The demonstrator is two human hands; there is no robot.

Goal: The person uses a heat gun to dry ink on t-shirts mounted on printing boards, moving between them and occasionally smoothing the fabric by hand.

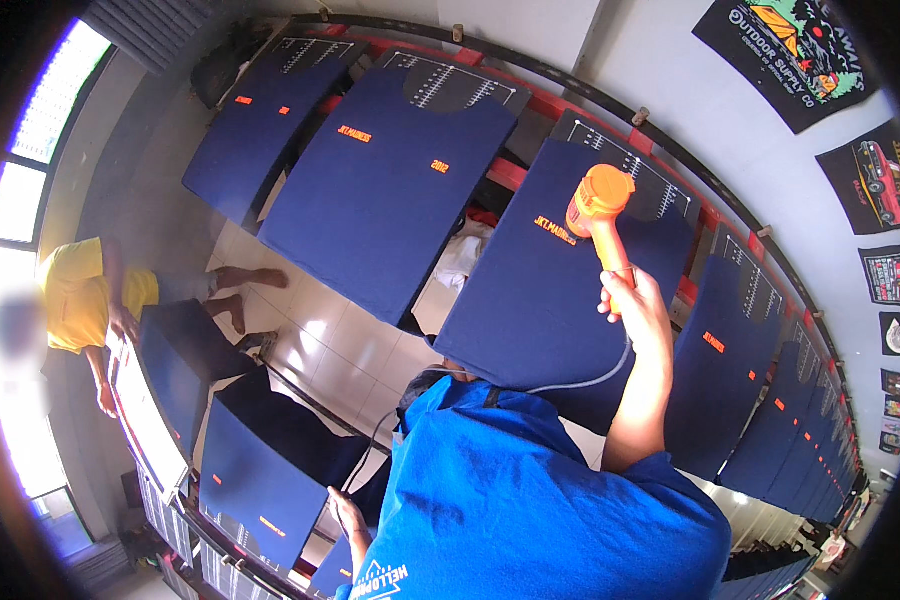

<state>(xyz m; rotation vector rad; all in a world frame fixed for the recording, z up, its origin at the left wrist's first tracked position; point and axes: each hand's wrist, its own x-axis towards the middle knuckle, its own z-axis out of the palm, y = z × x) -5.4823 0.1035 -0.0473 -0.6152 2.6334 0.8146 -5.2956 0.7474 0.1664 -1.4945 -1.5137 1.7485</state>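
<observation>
My right hand (632, 296) is closed around the handle of an orange hair-dryer-like hot-air blower (604, 205). Its head hangs over a navy shirt panel (540, 290), beside small orange lettering on the cloth. The panel lies flat on a dark printing board with white ruler marks. From the handle, a grey cable (580, 383) runs left across the front of my blue shirt. Low on the left, my left hand (348, 515) has its fingers curled around the cable, next to another navy panel (260, 500).
More navy panels (380, 190) lie on boards in a curved row along a red and black rail (530, 62). At left, a person in yellow (80, 295) bends over a white-framed screen (150, 420). Printed posters hang on the right wall (750, 130).
</observation>
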